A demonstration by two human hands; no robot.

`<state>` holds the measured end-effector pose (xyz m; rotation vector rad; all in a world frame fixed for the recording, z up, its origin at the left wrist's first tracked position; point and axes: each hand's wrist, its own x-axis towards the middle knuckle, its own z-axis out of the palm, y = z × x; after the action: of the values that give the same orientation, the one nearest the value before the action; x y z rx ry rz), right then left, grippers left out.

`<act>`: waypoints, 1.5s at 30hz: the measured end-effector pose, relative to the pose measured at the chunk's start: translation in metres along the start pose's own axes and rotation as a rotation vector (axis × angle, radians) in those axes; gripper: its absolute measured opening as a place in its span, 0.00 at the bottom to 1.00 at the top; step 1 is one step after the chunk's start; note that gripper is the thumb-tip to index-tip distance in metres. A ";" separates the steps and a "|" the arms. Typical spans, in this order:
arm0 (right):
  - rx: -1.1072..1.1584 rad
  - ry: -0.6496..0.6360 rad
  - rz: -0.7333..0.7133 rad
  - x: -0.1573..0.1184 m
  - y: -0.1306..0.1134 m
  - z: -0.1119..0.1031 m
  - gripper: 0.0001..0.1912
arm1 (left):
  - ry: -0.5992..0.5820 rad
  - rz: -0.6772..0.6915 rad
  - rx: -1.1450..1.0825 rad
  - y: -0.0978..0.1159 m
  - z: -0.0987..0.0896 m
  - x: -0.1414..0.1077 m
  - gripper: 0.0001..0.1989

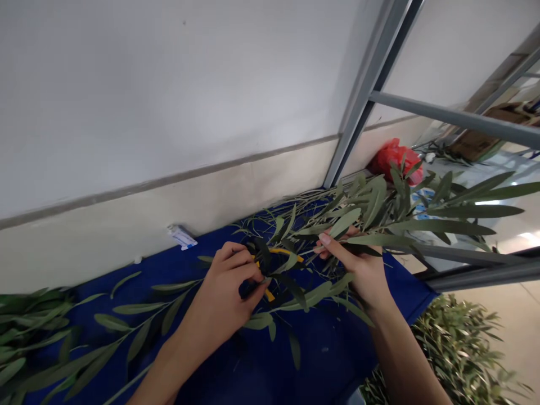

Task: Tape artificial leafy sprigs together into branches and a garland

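Note:
My left hand (225,298) grips a pair of yellow-handled cutters (282,253), whose black head sits among the leaves and is partly hidden. My right hand (358,270) holds a leafy olive branch (371,219) by its stem, close to the cutters' jaws. Its narrow grey-green leaves fan out to the upper right. A second long olive sprig (126,332) lies on the blue cloth (270,371) beneath my left forearm.
A pile of cut leafy branches (29,326) lies at the cloth's left end. A red plastic bag (394,160) sits by the white wall (169,101), and a small white-and-blue packet (181,236) lies at the wall's foot. Grey metal shelf frames (371,84) stand at the right, above a leafy heap (455,354) on the floor.

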<state>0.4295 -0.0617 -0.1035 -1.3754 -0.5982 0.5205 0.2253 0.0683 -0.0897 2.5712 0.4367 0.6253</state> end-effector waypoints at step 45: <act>-0.880 -0.080 -0.147 0.008 -0.058 -0.032 0.24 | -0.123 -0.137 0.014 -0.031 0.021 -0.004 0.12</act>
<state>0.4569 -0.0875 -0.0484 -2.1159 -1.0561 0.1805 0.2264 0.0851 -0.1230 2.5493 0.5706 0.4148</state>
